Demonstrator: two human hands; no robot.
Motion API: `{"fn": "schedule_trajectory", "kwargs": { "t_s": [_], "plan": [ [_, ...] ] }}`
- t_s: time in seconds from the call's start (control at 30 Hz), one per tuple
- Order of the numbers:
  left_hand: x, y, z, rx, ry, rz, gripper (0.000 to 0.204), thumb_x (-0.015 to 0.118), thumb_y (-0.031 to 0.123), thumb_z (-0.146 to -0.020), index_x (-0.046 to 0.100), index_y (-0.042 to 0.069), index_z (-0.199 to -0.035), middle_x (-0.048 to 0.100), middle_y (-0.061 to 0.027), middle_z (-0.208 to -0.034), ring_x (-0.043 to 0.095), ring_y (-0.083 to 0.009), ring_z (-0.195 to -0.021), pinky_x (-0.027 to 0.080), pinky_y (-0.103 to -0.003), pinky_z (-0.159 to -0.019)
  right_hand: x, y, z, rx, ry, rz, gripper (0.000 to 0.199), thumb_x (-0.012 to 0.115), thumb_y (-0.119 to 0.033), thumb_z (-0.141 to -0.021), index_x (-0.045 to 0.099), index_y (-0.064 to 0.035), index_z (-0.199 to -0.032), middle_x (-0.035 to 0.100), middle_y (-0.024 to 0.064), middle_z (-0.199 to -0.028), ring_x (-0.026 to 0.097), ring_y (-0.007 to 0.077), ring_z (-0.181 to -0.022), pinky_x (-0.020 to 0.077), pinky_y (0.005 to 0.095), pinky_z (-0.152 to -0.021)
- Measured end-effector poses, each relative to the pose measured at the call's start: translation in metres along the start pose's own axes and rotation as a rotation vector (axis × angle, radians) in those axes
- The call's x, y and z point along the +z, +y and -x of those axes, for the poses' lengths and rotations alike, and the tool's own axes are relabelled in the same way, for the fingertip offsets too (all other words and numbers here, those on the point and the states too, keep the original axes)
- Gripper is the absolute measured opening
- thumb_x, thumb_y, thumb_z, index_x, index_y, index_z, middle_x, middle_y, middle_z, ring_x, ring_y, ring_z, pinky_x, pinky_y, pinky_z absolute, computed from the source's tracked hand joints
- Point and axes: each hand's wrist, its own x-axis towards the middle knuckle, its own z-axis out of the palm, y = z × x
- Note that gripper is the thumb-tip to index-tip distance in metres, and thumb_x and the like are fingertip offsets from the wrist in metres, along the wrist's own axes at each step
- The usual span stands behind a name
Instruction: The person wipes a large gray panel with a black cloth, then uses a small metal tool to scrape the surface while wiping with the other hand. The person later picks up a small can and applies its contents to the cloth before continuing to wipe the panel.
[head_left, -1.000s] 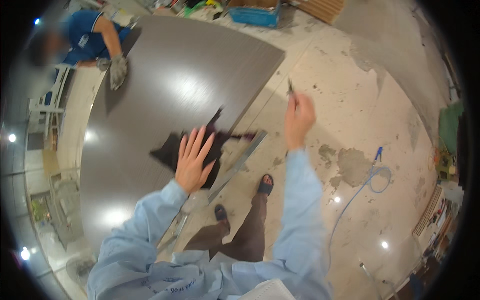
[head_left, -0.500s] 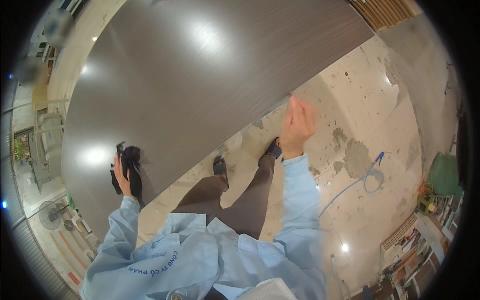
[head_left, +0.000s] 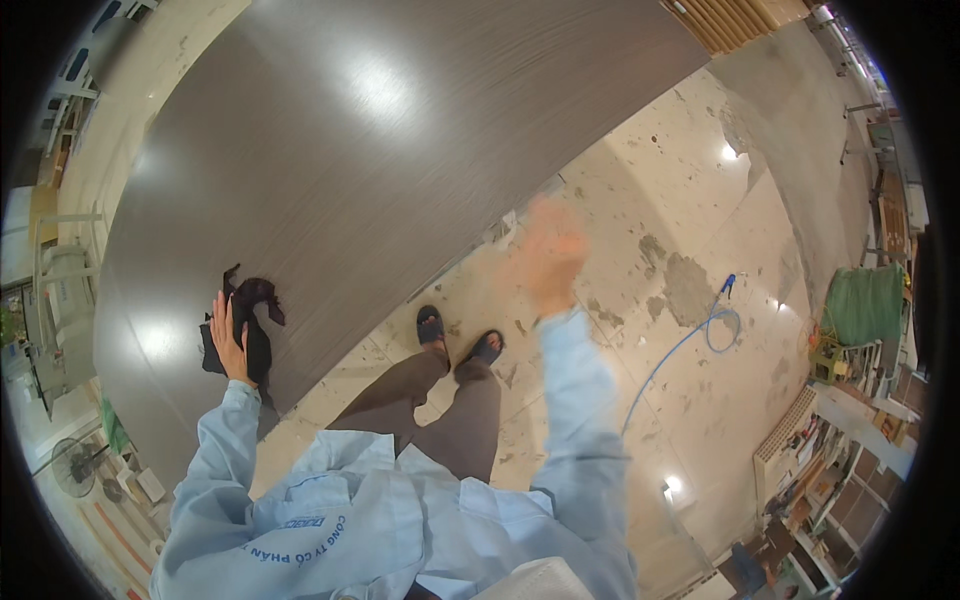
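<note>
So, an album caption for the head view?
Left hand on a dark cloth atop a grey board, right hand blurred.

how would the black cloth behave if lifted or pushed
The black cloth would probably droop, given its crumpled folds. Its thin ends suggest it's light. Pushed, it may slide easily: the grey panel looks glossy.

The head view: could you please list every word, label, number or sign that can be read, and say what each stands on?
Light blue shirt: dark blue lettering beside a small boxed mark on the chest; I won't copy it out.
Grey-brown panel: no lettering visible.
Black cloth: no lettering visible.
Cluttered shelves at the right edge: any text is too small to read.
</note>
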Motion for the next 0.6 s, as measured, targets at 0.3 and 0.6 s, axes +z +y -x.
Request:
{"fn": "schedule_trajectory", "kwargs": {
  "t_s": [0.3,0.6],
  "plan": [
    [-0.003,0.002,0.002,-0.01,0.023,-0.005,0.052,0.047,0.027,-0.106,0.043,0.017,-0.157,0.035,-0.003,-0.167,0.028,-0.0237,-0.156,0.017,-0.046,-0.128,-0.007,-0.01,0.015,-0.228,-0.175,0.039,0.034,0.065,0.002,-0.079,0.073,-0.0071,-0.111,0.07,0.0108,-0.103,0.066,0.0324,-0.097,0.0548,0.0427,-0.083],
    [0.0,0.005,-0.002,0.001,0.037,-0.057,0.051,0.046,0.027,-0.107,0.043,0.016,-0.157,0.034,-0.0005,-0.168,0.028,-0.0212,-0.156,0.018,-0.044,-0.128,-0.014,0.052,-0.079,-0.153,-0.083,0.298,0.03,0.064,0.002,-0.081,0.073,-0.0085,-0.108,0.071,0.011,-0.104,0.066,0.0315,-0.099,0.0557,0.042,-0.08]
  ]
}}
